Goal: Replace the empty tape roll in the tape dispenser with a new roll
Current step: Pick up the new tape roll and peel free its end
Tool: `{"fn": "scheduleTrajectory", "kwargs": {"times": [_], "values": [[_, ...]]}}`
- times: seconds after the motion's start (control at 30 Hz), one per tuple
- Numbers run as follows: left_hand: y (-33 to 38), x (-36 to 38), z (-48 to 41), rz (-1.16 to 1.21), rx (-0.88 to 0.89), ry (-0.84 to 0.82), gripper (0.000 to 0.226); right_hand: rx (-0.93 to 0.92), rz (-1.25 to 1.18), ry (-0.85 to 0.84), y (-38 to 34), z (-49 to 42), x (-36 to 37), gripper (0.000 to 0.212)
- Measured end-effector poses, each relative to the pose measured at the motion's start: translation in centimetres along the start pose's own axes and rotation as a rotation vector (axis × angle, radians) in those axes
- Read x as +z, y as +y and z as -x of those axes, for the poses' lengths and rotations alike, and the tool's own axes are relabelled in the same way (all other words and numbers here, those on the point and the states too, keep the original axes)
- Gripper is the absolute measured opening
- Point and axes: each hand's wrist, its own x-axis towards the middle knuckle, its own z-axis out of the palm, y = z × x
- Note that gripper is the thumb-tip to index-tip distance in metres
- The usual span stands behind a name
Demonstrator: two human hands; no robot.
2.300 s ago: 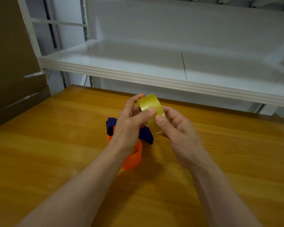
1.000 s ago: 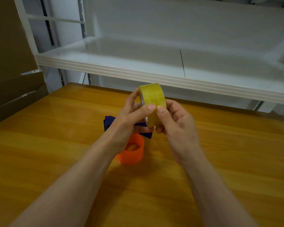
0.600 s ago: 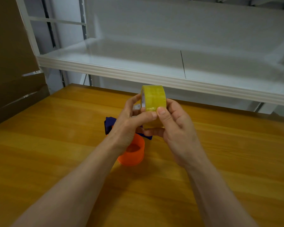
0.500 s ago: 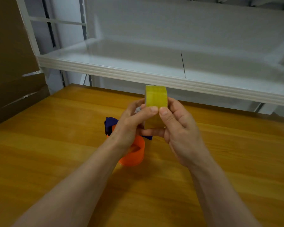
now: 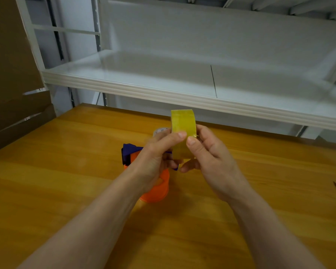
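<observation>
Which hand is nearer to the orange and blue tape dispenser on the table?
Left. The left hand is directly in front of the tape dispenser, overlapping it in view. The right hand is off to its right side. Both hold the yellow tape roll.

Workbench and shelving

Glossy honey-coloured wooden tabletop [image 5: 66,191] fills the lower view — grain running left to right. Behind it, a white metal shelf unit [image 5: 163,78], its ribbed front lip crossing the frame, a thin seam splitting the shelf board. Pale grey back panel [image 5: 202,35] above. Brown cardboard sheets [image 5: 10,74] lean at left. Light even, soft.
</observation>
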Motion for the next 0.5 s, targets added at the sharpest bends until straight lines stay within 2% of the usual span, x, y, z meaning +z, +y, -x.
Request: {"fn": "scheduleTrajectory", "kwargs": {"times": [0.1, 0.2, 0.3, 0.37, 0.43, 0.5], "values": [[-0.3, 0.0, -0.1, -0.015, 0.013, -0.048, 0.055, 0.002, -0.041, 0.064, 0.4, 0.6, 0.5, 0.026], [-0.1, 0.0, 0.1, -0.025, 0.031, -0.092, 0.045, -0.008, -0.099, 0.128, 0.4, 0.8, 1.1, 0.023], [-0.2, 0.4, 0.2, -0.051, 0.029, -0.114, 0.051, -0.015, -0.152, 0.178, 0.0, 0.9, 1.1, 0.023], [-0.6, 0.6, 0.3, -0.121, 0.026, -0.099, 0.064, -0.016, -0.128, 0.190, -0.2, 1.2, 1.2, 0.023], [-0.8, 0.6, 0.5, -0.201, 0.044, -0.074, 0.086, -0.023, -0.089, 0.194, -0.1, 1.6, 1.3, 0.022], [-0.8, 0.5, 0.6, -0.197, 0.081, -0.089, 0.103, -0.041, -0.053, 0.189, -0.2, 2.1, 1.4, 0.022]]}}
